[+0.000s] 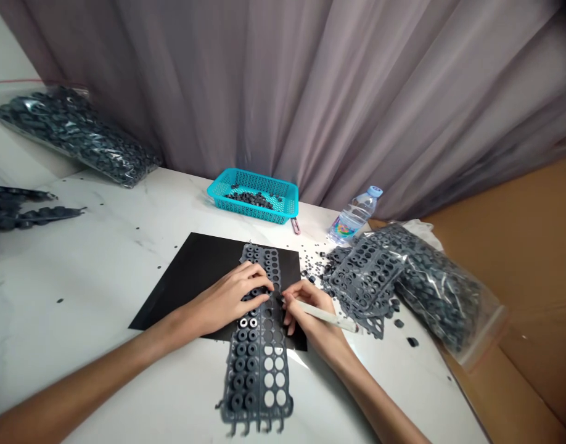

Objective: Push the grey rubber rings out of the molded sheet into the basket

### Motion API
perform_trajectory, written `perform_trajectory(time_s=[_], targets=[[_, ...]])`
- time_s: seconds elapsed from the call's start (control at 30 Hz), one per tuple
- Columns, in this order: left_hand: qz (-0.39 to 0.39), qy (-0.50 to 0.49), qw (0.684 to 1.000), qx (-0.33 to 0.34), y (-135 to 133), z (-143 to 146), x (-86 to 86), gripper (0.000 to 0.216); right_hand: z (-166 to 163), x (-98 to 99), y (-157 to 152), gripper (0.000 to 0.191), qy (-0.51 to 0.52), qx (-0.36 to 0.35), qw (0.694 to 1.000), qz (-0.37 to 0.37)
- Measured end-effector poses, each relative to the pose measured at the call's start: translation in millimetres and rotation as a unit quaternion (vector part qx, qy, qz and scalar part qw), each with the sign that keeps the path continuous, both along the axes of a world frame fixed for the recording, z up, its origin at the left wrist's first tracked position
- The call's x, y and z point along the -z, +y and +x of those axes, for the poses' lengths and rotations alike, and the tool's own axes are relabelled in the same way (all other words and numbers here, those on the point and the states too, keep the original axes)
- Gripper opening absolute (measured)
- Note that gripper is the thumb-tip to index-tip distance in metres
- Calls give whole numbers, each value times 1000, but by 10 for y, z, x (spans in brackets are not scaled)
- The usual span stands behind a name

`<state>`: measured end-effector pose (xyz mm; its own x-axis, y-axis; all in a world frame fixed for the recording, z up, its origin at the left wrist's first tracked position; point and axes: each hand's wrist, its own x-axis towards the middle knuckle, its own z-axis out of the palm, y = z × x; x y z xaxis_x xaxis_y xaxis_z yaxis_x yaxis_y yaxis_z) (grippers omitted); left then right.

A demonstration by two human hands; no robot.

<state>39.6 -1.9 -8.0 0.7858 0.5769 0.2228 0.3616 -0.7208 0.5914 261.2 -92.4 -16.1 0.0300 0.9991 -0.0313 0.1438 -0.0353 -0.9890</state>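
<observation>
A long dark grey moulded rubber sheet (239,368) with rows of round parts lies lengthwise in front of me. Along its left side sit ring-shaped parts with centre holes; on the right side many round openings are bare. My left hand (232,295) rests on the sheet's middle, fingers bent and thumb close to the index finger, gripping it there. In my right hand (313,311) is a white pen-like tool (332,317), its tip pointing left at the sheet's right edge. What the tip touches is hidden by the fingers. A black mat (181,277) lies under the sheet's upper part.
A turquoise basket (253,213) holding small dark parts stands at the back. To the right are a water bottle (354,216), stripped rubber sheets (364,274) and a filled plastic bag (442,296). Another full bag (79,132) leans at the left, near dark rubber scraps (24,209).
</observation>
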Motion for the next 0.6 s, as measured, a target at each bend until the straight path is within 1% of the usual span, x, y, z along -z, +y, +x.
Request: perform_trajectory(time_s=[0.07, 0.17, 0.27, 0.4, 0.6], targets=[[14, 1, 1000, 5, 15, 8, -1, 17, -8, 11, 3, 23, 17, -18, 1000, 2], [16, -8, 1000, 5, -9, 15, -7, 16, -24, 22, 20, 20, 7, -33, 999, 5], [18, -8, 1000, 0, -58, 21, -17, 17, -38, 15, 37, 17, -6, -33, 999, 9], [16, -3, 1000, 6, -79, 29, -21, 16, -38, 4, 42, 13, 1, -36, 999, 3], [16, -8, 1000, 6, -40, 25, 37, 13, -35, 32, 43, 6, 5, -35, 999, -2]])
